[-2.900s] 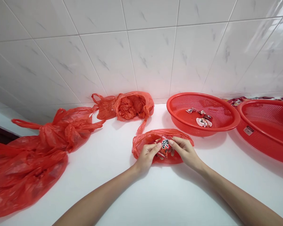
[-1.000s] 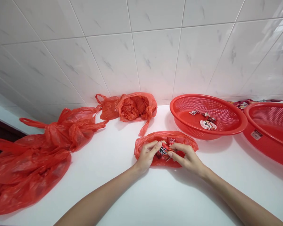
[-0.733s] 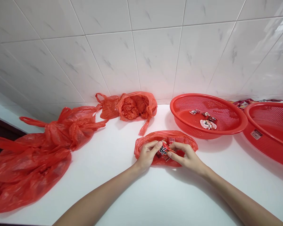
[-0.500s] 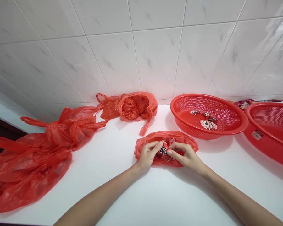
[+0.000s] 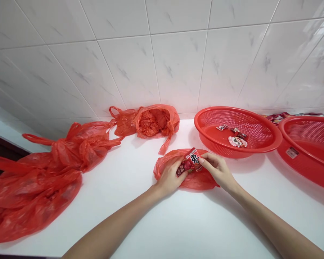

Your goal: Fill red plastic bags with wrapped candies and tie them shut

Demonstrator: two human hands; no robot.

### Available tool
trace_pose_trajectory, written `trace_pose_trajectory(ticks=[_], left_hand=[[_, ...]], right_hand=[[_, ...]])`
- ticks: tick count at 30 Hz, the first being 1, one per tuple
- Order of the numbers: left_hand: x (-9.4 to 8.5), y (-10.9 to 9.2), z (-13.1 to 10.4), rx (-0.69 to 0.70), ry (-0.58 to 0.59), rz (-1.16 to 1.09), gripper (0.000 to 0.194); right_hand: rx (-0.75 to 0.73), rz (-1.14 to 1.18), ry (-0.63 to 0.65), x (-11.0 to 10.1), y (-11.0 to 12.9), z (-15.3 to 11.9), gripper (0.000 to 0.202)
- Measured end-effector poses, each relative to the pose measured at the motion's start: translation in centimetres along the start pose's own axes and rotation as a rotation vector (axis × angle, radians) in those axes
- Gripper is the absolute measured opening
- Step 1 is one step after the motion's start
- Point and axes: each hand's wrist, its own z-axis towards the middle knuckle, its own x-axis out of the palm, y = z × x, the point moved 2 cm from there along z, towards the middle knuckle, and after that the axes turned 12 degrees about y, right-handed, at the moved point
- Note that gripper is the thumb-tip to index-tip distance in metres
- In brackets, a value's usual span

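Over an open red plastic bag [image 5: 199,181] on the white table, both of my hands are at work. My right hand [image 5: 218,171] pinches a small red wrapped packet [image 5: 193,157] with a large black character on it. Lower and to the left, my left hand [image 5: 170,176] is closed round a dark red wrapped packet [image 5: 184,167] at the bag's mouth. The fingertips of the left hand are partly hidden by the packets. What else lies inside the bag is mostly covered by my hands.
A red basket [image 5: 272,142] with several small packets stands at right, beside another red basket [image 5: 294,162]. Wrapped packets [image 5: 278,117] lie behind them along the wall. An open bag of crumpled red plastic [image 5: 153,124] sits at the back; filled red bags [image 5: 29,201] line the left.
My right hand has moved slightly right and up with the red packet, which now shows a different printed side. My left hand has shifted onto a dark red packet.
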Motion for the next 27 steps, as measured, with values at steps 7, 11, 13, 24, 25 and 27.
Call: trace_pose_trajectory(ticks=[7,11,13,24,25,27], left_hand=[[0.0,-0.1,0.1,0.095,0.068,0.065,0.017],[-0.3,-0.4,0.1,0.104,0.013,0.085,0.032],[-0.4,-0.5,0.1,0.127,-0.009,0.079,0.035],[-0.6,-0.2,-0.1,0.108,-0.062,-0.127,0.025],[-0.7,-0.2,-0.2,0.114,-0.083,-0.143,0.026],[-0.9,-0.3,-0.3,0.155,-0.140,-0.144,0.025]], right_hand=[[-0.003,-0.127,0.067,0.3,-0.4,0.0,0.037],[0.001,-0.124,0.068,0.2,-0.7,0.1,0.036],[0.005,-0.116,0.063,0.2,-1.0,0.1,0.037],[0.023,-0.224,-0.048,0.2,-1.7,0.0,0.033],[0.030,-0.241,-0.057,0.2,-1.7,0.0,0.035],[0.041,-0.269,-0.074,0.3,-1.6,-0.2,0.038]])
